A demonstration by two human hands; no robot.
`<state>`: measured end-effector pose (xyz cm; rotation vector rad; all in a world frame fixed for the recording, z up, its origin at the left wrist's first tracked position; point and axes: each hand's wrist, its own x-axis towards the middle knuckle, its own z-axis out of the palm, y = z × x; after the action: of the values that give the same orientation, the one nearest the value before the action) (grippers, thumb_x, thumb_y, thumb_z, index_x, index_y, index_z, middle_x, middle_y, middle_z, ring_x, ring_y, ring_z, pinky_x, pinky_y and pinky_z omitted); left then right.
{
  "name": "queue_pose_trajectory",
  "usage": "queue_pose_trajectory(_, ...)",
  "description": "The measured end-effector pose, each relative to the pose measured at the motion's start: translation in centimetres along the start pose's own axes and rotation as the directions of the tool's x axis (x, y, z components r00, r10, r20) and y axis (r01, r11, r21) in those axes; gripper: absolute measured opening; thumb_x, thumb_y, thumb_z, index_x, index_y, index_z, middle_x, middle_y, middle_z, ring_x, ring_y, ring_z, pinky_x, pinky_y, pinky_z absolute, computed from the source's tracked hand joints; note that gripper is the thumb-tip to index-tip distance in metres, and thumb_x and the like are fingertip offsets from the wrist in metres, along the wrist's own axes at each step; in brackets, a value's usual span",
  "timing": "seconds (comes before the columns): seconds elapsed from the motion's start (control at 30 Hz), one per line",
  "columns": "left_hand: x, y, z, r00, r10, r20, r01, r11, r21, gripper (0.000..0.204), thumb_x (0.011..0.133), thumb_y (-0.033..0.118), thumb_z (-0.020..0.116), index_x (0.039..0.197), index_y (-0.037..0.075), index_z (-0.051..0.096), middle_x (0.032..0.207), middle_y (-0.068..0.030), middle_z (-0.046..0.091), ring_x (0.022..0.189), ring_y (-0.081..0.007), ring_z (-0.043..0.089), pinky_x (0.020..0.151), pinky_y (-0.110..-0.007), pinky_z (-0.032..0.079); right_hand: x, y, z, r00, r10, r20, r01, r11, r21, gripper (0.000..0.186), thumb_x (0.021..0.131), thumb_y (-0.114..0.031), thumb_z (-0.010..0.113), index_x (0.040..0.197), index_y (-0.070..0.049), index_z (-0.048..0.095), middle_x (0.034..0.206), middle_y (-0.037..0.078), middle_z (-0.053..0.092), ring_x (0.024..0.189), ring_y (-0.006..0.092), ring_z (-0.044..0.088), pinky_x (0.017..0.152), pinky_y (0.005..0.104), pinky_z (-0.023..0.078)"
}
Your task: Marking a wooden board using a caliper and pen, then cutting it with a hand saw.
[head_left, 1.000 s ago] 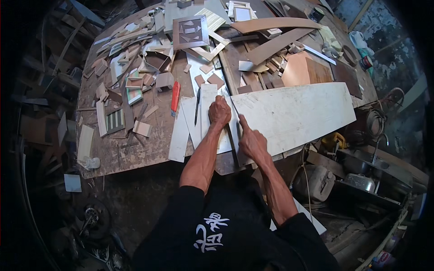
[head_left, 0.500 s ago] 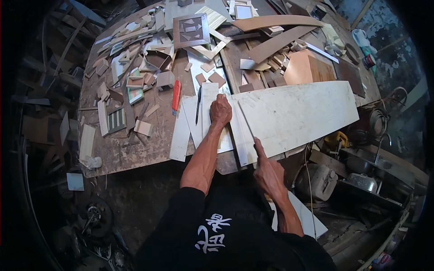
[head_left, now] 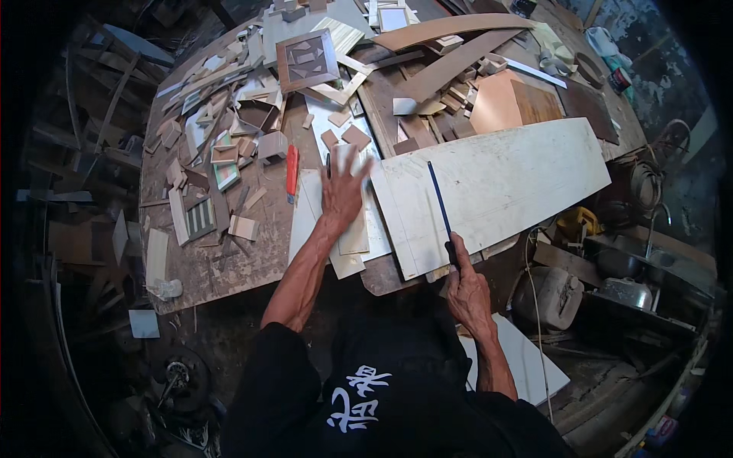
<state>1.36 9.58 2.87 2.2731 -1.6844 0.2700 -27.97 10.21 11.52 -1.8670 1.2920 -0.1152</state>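
Note:
My left hand is open, fingers spread and slightly blurred, over narrow pale boards at the table's front middle, beside a black pencil-like stick mostly hidden behind it. A red cutter-like tool lies to its left. My right hand is closed on the black handle of a long, thin dark blade, which angles up across the large white tapered board. Thin drawn lines show near that board's left end.
The worktable carries many wood offcuts, small boxes, a framed panel and long curved brown pieces. Below at the right are a jerrycan, a yellow power tool, a steel sink and a hanging cable.
My left hand has lifted from its fisted press on the boards, spread out and moved left. My right hand has drawn the blade back and rightward, off the white board's left end.

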Motion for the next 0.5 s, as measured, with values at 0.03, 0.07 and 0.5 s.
queue_pose_trajectory(0.03,0.7,0.0,-0.3,0.995,-0.102,-0.024,0.104,0.990,0.094,0.056,0.073,-0.005,0.052,0.125,0.017,0.054,0.144,-0.0097,0.032,0.136,-0.0366,0.020,0.101,-0.057,0.032,0.2,0.0,0.1,1.000,-0.001,0.017,0.002,1.000,-0.008,0.067,0.088,-0.006,0.044,0.147,-0.030,0.020,0.061,0.022,0.056,0.059,0.0395,0.058,0.062,0.0494,0.044)
queue_pose_trajectory(0.07,1.4,-0.1,-0.7,0.990,-0.126,-0.068,0.135,0.980,0.146,0.049,0.075,-0.003,0.053,0.121,0.011,0.054,0.142,-0.0120,0.033,0.132,-0.0364,0.028,0.098,-0.053,0.036,0.4,0.0,0.2,1.000,-0.002,0.016,0.002,1.000,-0.006,0.067,0.088,-0.006,0.044,0.147,-0.030,0.020,0.061,0.022,0.056,0.059,0.0395,0.058,0.062,0.0494,0.044)
queue_pose_trajectory(0.5,0.8,2.2,3.4,0.846,-0.478,0.235,0.524,0.668,-0.529,0.035,0.094,0.025,0.045,0.109,-0.005,0.050,0.086,-0.0311,0.062,0.083,-0.0464,0.060,0.076,-0.052,0.045,4.2,-2.4,3.4,0.986,-0.094,0.139,0.126,0.963,-0.239,0.058,0.092,-0.013,0.041,0.145,-0.026,0.024,0.065,0.025,0.059,0.058,0.0413,0.059,0.059,0.0505,0.044)
